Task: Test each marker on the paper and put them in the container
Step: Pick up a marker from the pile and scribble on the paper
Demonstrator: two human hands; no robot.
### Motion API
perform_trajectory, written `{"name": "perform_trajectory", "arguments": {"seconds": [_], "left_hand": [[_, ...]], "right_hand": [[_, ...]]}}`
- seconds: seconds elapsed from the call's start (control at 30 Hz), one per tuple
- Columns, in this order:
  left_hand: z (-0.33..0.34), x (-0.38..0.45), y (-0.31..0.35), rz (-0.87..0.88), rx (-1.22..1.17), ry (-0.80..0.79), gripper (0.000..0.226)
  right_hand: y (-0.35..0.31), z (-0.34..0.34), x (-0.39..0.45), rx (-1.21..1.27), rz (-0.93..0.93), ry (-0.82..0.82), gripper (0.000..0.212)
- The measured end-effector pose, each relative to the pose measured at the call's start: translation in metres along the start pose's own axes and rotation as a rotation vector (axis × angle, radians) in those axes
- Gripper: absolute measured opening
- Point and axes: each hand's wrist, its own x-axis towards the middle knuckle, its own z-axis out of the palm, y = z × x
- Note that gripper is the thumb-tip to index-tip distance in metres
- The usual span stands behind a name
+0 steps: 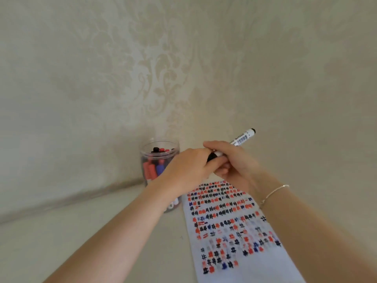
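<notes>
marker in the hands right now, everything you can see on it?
The marker has a white barrel with black print and a barcode, a black end plug, and a black cap. It is tilted, plug end pointing up and right, held above the paper's far end. The right hand grips the barrel; the left hand grips the cap end. Whether the cap is seated is hidden.

Clear glossy plastic container (159, 160), matt white paper (234, 231), smooth plastic marker (242, 137)
</notes>
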Motion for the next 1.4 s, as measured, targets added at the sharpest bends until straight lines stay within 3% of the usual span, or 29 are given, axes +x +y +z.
{"name": "perform_trajectory", "arguments": {"seconds": [0.17, 0.27, 0.33, 0.43, 0.57, 0.8, 1.23, 1.4], "left_hand": [[0.032, -0.024, 0.014, -0.079, -0.554, -0.166, 0.026], [0.040, -0.042, 0.010, -0.125, -0.881, -0.318, 0.036], [0.045, -0.051, 0.002, -0.138, -0.789, -0.324, 0.046], [0.057, -0.054, -0.009, -0.165, -0.478, -0.327, 0.054], [0.084, -0.052, -0.017, -0.220, -0.165, -0.271, 0.040], [0.127, -0.051, -0.022, -0.263, 0.045, -0.121, 0.030], [0.142, -0.049, -0.038, -0.194, 0.189, -0.016, 0.032], [0.142, -0.048, -0.039, -0.194, 0.194, -0.013, 0.033]], "right_hand": [[0.020, -0.024, -0.029, -0.142, 0.077, -0.055, 0.027], [0.020, -0.050, -0.039, 0.097, 0.074, 0.132, 0.035], [0.020, -0.064, -0.047, 0.105, 0.038, 0.263, 0.045], [0.037, -0.071, -0.054, -0.127, 0.037, 0.290, 0.031], [0.070, -0.070, -0.063, -0.352, 0.057, 0.325, 0.027], [0.112, -0.069, -0.072, -0.711, 0.029, 0.473, 0.022], [0.121, -0.069, -0.075, -0.841, -0.082, 0.436, 0.036], [0.122, -0.070, -0.075, -0.869, -0.116, 0.434, 0.031]]}}
